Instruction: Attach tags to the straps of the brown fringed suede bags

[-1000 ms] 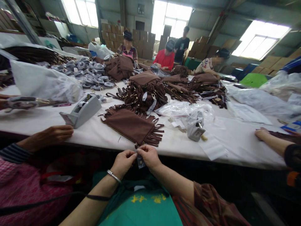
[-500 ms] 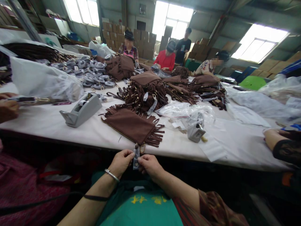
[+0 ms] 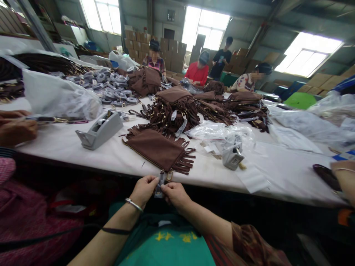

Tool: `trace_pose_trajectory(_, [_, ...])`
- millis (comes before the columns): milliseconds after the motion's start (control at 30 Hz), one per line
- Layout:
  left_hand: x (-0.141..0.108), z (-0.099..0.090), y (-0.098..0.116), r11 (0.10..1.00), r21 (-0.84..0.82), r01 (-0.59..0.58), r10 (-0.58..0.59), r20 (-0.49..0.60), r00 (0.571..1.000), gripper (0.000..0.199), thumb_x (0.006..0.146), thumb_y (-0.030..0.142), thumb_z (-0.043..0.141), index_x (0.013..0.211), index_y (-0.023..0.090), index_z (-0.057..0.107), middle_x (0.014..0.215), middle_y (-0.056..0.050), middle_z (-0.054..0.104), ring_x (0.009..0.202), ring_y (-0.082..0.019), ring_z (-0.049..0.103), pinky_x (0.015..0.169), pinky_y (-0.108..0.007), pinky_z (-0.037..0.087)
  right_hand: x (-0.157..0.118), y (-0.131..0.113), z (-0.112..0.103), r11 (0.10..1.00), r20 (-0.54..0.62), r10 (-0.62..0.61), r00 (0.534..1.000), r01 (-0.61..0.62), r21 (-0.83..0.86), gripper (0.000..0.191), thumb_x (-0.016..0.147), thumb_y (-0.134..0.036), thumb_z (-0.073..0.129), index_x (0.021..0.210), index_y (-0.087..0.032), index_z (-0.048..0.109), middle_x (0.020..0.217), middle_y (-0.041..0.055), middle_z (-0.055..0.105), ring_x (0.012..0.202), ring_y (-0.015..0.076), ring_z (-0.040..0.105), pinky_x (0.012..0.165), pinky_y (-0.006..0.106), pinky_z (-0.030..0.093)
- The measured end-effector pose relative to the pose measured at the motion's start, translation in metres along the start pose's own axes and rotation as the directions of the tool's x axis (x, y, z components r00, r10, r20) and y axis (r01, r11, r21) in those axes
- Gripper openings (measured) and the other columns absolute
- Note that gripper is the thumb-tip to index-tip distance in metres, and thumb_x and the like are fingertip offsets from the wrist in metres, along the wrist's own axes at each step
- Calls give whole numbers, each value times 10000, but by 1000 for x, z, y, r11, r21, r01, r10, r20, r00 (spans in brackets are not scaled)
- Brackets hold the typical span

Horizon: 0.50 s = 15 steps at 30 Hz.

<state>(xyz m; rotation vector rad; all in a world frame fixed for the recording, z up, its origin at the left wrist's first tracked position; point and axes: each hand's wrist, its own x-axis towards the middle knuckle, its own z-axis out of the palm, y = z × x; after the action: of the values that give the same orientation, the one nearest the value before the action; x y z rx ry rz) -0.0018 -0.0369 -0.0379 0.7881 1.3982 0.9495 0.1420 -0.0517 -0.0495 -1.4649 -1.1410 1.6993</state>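
A brown fringed pouch [image 3: 156,147] lies flat near the table's front edge, its zipper side toward me. From its near corner hangs a short strap wrapped in clear plastic [image 3: 159,189], beside a gold clasp [image 3: 169,176]. My left hand [image 3: 143,190] pinches the wrapped strap from the left with thumb and forefinger. On the other side, my right hand [image 3: 176,195] is closed on the same strap, its lower fingers partly hidden. Both hands are just off the table edge, above my green apron.
Grey tape dispensers [image 3: 101,129] [image 3: 233,158] flank the pouch. Behind it rise piles of brown fringed pouches [image 3: 174,105] and grey wrapped straps [image 3: 111,87]. A co-worker's hands [image 3: 18,127] are at the left; another's arm [image 3: 345,177] reaches in at the right.
My view has shifted slightly, while both hands stay on the wrapped strap. The co-worker's arm at the right has moved, and a dark oval object now shows beside it.
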Motion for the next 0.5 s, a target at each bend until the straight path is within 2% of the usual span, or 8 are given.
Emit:
trace_pose_trajectory(267, [8, 2, 2, 988, 130, -84, 96, -85, 992, 282, 623, 427, 708, 646, 153, 641, 538, 4, 611, 481, -115, 520, 474, -229, 419, 1, 2, 2, 1000, 19, 5, 1000, -4, -21, 471, 766, -593, 587, 596, -154, 560, 394, -49, 431, 339, 61, 333, 364, 208, 225])
trace_pose_trajectory(500, [13, 5, 5, 959, 252, -131, 171, -145, 975, 294, 666, 451, 667, 644, 159, 643, 537, 1, 613, 471, -118, 523, 453, -219, 398, 3, -4, 4, 1000, 4, 19, 1000, -19, 8, 397, 764, -506, 615, 596, -152, 552, 421, -45, 454, 344, 60, 337, 352, 201, 223])
